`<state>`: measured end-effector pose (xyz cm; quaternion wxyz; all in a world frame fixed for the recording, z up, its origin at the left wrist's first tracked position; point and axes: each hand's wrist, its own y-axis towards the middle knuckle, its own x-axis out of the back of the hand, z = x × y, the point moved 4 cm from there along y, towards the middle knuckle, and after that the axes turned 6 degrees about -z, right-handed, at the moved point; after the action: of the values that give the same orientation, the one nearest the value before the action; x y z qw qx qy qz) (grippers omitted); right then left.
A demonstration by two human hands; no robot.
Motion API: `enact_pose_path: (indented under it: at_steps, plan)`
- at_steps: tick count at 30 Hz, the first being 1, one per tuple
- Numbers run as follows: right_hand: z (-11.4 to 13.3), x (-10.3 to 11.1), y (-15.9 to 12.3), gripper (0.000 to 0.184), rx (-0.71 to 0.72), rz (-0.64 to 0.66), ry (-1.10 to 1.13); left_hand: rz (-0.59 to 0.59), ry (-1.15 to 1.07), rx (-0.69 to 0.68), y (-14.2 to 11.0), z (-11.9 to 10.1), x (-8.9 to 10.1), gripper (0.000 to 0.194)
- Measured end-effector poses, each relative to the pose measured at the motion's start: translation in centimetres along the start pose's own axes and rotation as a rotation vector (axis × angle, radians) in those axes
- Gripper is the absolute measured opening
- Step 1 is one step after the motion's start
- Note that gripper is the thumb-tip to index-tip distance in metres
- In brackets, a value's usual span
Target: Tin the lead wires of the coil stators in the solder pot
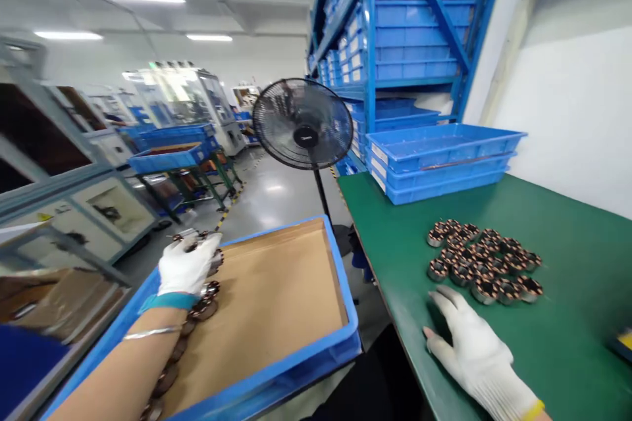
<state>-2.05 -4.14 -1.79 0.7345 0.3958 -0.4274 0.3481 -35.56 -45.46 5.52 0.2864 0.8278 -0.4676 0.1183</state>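
My left hand [186,266], in a white glove with a teal wristband, is at the far left corner of a blue tray [276,368]. Its fingers curl over copper-wound motor stators [216,262], partly hidden by the glove. More stators [205,306] run in a row along the tray's left side under my forearm. My right hand [467,345], also white-gloved with a fingertip bare, hovers or rests low over the green table [395,263] with its fingers apart and nothing in them. Just beyond it stands a cluster of several stators [481,260].
Brown board [276,289] lines the tray. Stacked blue trays [444,158] stand at the table's back, beside a blue rack [369,46]. A black pedestal fan [303,125] stands ahead on the floor. Machines [59,164] and a tray cart [172,158] are at left.
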Motion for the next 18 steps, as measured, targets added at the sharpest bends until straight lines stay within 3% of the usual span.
enact_pose_path:
  at_steps: [4,6,11,12,14,18]
  plan:
    - [0.4,0.8,-0.2,0.053,0.012,-0.012,0.046,0.170,0.009,-0.043,-3.9,-4.5,-3.4,0.039]
    - [0.4,1.1,0.0,0.055,0.017,-0.028,0.087,0.328,-0.066,-0.115,-7.0,-7.6,-5.6,0.042]
    - [-0.5,1.9,-0.1,0.064,-0.097,-0.146,0.209,1.041,-0.304,-0.268,-19.0,-16.3,-11.7,0.050]
    - [-0.7,1.9,-0.2,0.066,-0.131,-0.165,0.224,1.120,-0.309,-0.299,-21.3,-17.6,-12.8,0.049]
    - [-1.0,2.1,-0.3,0.069,-0.167,-0.185,0.240,1.182,-0.238,-0.469,-24.8,-19.8,-15.2,0.042]
    - [-1.2,2.0,-0.2,0.070,-0.155,-0.153,0.245,1.094,0.011,-0.960,-29.3,-22.1,-19.5,0.028]
